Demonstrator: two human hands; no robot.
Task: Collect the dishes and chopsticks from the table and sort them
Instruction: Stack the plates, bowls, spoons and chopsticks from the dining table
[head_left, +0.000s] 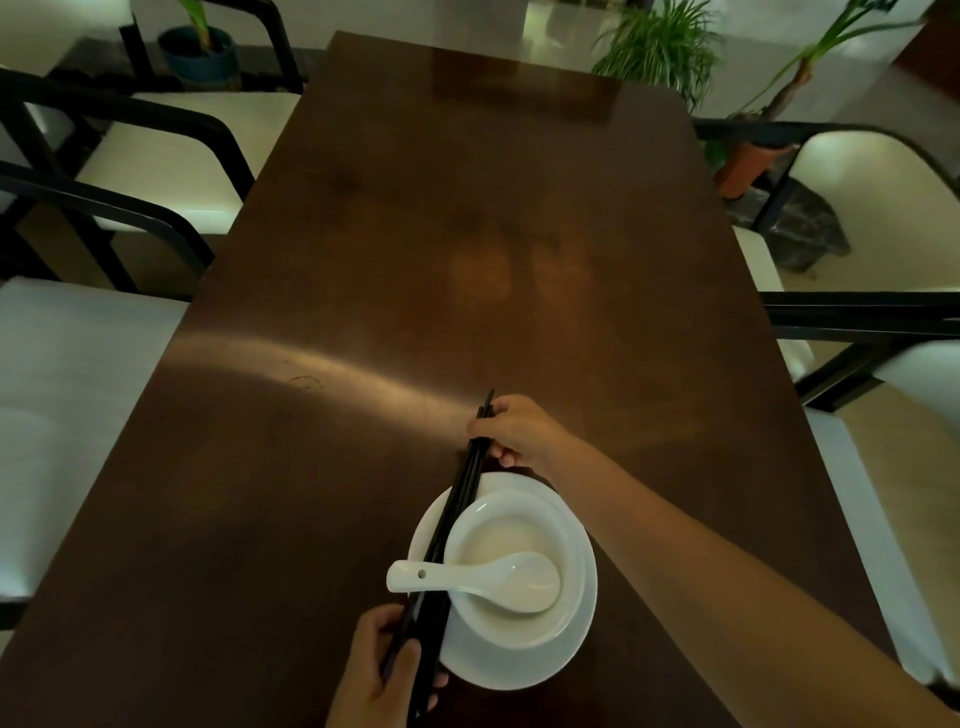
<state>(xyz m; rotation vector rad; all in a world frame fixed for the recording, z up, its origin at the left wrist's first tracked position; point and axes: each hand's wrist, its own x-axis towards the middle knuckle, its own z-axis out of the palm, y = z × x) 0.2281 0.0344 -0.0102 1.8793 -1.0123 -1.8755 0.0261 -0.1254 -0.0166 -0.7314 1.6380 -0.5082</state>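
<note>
A white plate (576, 644) sits near the front edge of the dark wooden table (415, 260). On it stands a white bowl (498, 525) with a white ceramic spoon (493, 577) resting in it, handle pointing left. A bundle of black chopsticks (457, 504) lies slanted over the plate's left side and under the spoon handle. My right hand (519, 431) grips the bundle's far end beyond the plate. My left hand (379, 670) holds its near end at the plate's front left.
Dark-framed chairs with pale cushions stand along both sides: left (171, 156) and right (872, 187). Potted plants (660, 47) stand past the table's far end, one in a terracotta pot (748, 166) at the right.
</note>
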